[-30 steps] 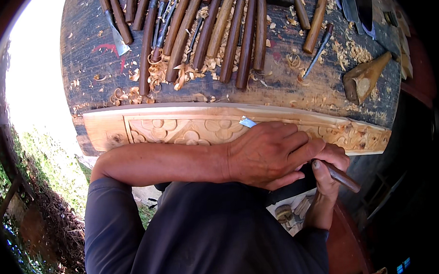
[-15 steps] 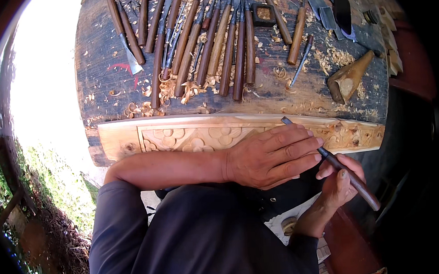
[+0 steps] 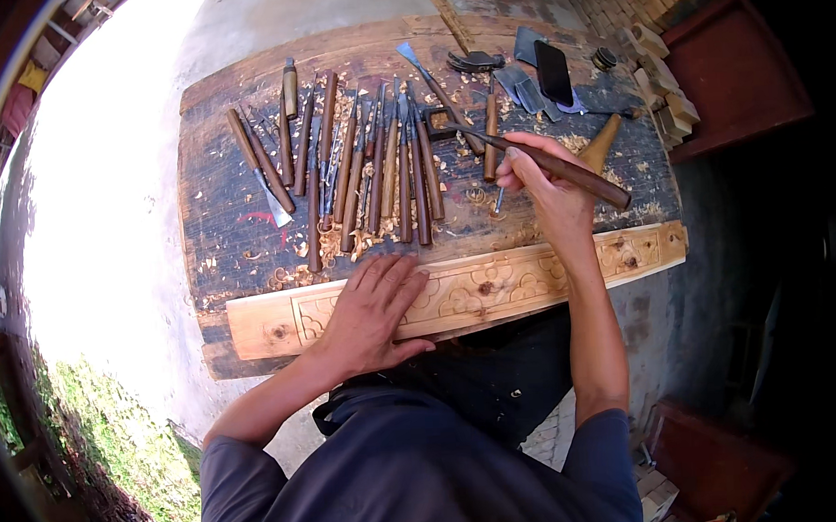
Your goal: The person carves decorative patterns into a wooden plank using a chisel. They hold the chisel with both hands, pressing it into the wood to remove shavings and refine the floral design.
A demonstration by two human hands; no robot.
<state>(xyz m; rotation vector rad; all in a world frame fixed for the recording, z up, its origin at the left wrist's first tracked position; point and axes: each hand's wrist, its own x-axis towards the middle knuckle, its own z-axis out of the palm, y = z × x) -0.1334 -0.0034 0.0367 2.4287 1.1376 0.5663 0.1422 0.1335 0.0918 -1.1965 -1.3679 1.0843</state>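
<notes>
Right hand: the right hand (image 3: 552, 176) is now up over the bench; half a second ago it was low at the board's near edge.
Right fingers: thumb and fingers clamped round the chisel (image 3: 584, 175).
Chisel: off the board now, blade up-left beside the small black box (image 3: 441, 123) in view; contact with box, cannot tell. Earlier its blade was over the carving.
Left hand: the left hand (image 3: 372, 308) has shifted left, off the blade, palm down on the carved board (image 3: 485, 291).
Left fingers: slightly apart, tips over the board's far edge, thumb out at its near edge.
Board: lies along the near side of the workbench (image 3: 214, 256); more carving shows than before.
View: further back; hammer (image 3: 475, 63) and far bench edge now in.
Board ends: right end at the bench's right corner; left end just short of the left edge.
Tool row: row of chisels (image 3: 404, 206) beyond the left hand, handle ends near it, shavings (image 3: 335, 242) between.
Room left: wide strip of bench top from tool row to left edge.
Room right: narrower strip between board and wooden mallet (image 3: 601, 147), right forearm crossing the board there.
Far right: phone (image 3: 552, 72) near the hammer.
</notes>
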